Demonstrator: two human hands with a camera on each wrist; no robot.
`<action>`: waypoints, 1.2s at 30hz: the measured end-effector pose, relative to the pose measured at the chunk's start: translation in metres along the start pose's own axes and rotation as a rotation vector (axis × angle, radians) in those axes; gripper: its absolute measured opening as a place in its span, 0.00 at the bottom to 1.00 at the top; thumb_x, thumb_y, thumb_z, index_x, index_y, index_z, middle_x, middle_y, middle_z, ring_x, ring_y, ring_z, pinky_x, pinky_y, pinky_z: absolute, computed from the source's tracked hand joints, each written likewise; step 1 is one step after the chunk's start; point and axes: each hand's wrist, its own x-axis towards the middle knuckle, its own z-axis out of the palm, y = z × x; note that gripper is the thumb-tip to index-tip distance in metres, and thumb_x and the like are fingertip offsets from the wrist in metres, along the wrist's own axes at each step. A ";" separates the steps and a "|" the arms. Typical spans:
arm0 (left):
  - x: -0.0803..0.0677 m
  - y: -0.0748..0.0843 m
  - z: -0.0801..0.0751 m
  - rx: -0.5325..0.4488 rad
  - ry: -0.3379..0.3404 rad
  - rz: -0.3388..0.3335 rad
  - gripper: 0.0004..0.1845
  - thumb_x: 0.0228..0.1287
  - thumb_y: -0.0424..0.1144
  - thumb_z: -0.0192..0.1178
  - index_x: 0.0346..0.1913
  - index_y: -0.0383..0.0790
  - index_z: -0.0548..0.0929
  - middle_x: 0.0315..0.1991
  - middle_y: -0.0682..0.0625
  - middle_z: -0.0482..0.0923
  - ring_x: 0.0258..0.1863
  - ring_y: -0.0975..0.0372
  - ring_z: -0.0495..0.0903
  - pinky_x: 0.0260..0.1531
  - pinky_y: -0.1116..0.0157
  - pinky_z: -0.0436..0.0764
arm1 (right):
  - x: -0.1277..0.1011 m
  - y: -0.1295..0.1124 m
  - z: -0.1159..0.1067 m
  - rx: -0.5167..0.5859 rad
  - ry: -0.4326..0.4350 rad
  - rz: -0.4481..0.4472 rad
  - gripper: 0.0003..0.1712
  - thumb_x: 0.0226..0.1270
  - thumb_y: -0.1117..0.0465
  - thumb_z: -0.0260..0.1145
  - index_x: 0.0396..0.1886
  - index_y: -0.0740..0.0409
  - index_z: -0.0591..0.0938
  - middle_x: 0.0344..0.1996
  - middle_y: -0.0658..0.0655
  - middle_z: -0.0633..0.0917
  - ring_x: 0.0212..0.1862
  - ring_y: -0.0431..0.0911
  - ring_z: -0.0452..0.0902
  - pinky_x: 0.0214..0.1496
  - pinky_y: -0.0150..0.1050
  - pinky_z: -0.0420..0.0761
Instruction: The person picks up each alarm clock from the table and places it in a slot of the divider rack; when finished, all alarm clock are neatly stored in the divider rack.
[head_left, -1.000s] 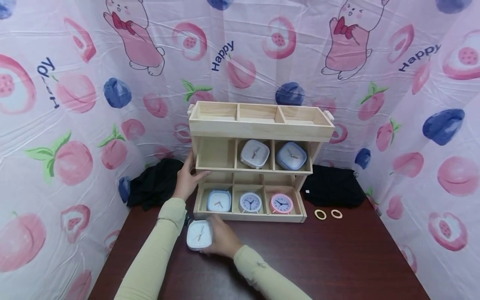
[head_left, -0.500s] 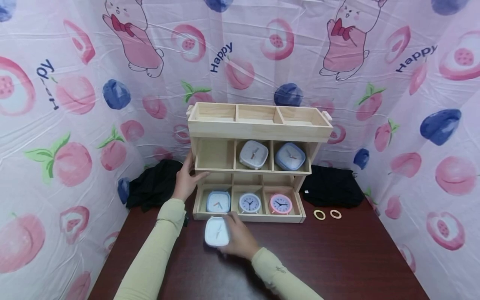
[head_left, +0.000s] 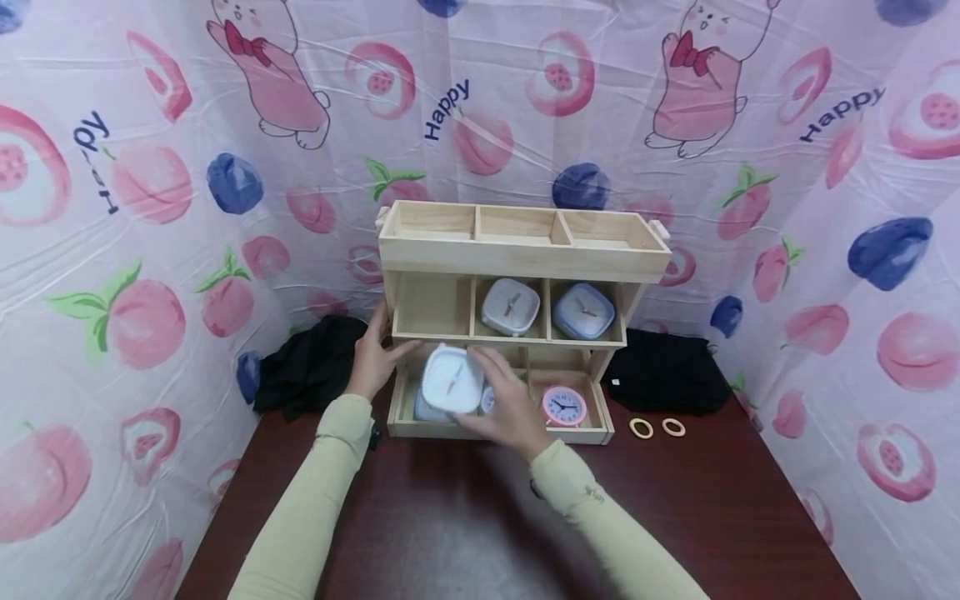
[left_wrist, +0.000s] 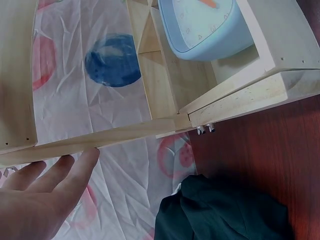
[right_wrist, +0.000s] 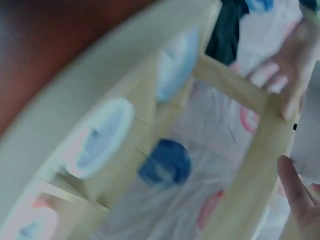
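Note:
A white square alarm clock is in my right hand, gripped at its right side and raised before the bottom tray of a three-tier wooden rack. Behind it, a blue square clock and a round clock are partly hidden; a pink round clock sits to their right. The middle tray holds a white clock and a blue clock; its left compartment holds nothing. My left hand rests on the rack's left side, fingers fairly straight against the wooden upright, thumb across the front.
Black cloth lies left of the rack, and a folded black cloth lies to its right. Two small rings, one yellow and one pale, are on the dark table. A printed curtain encloses the back and sides.
My right hand has carried the white clock rightward, then up from above the table to the front of the bottom tray. The left hand has stayed on the rack.

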 end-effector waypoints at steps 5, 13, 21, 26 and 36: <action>-0.002 0.001 0.001 -0.016 -0.005 -0.008 0.57 0.67 0.30 0.74 0.88 0.65 0.50 0.85 0.44 0.60 0.81 0.44 0.67 0.72 0.39 0.77 | 0.047 0.001 -0.005 -0.020 0.081 0.019 0.59 0.42 0.55 0.92 0.75 0.64 0.73 0.70 0.65 0.79 0.68 0.59 0.80 0.71 0.51 0.83; -0.005 0.004 0.006 0.015 -0.003 0.014 0.58 0.66 0.36 0.76 0.87 0.67 0.49 0.84 0.45 0.63 0.79 0.45 0.69 0.70 0.44 0.80 | 0.102 0.005 0.003 -0.090 0.065 0.136 0.47 0.50 0.48 0.89 0.65 0.58 0.76 0.60 0.61 0.82 0.58 0.58 0.84 0.60 0.53 0.88; -0.007 0.006 0.013 0.011 -0.021 0.006 0.57 0.67 0.38 0.76 0.87 0.71 0.49 0.84 0.47 0.63 0.79 0.46 0.71 0.70 0.45 0.81 | 0.117 0.014 0.008 -0.278 -0.034 0.155 0.33 0.53 0.42 0.87 0.50 0.53 0.82 0.58 0.57 0.84 0.55 0.54 0.84 0.61 0.57 0.82; -0.008 0.006 0.016 0.002 -0.035 0.006 0.57 0.67 0.38 0.76 0.87 0.70 0.49 0.84 0.48 0.63 0.79 0.48 0.70 0.69 0.45 0.82 | 0.112 0.014 0.011 -0.283 -0.070 0.203 0.27 0.57 0.45 0.85 0.48 0.52 0.84 0.74 0.59 0.78 0.71 0.58 0.78 0.69 0.62 0.77; -0.013 0.007 0.015 0.067 -0.037 -0.037 0.57 0.71 0.41 0.73 0.87 0.73 0.43 0.84 0.42 0.62 0.81 0.47 0.66 0.72 0.46 0.79 | 0.101 0.013 0.015 -0.324 -0.068 0.089 0.18 0.65 0.46 0.80 0.44 0.52 0.87 0.73 0.59 0.80 0.75 0.55 0.74 0.71 0.64 0.76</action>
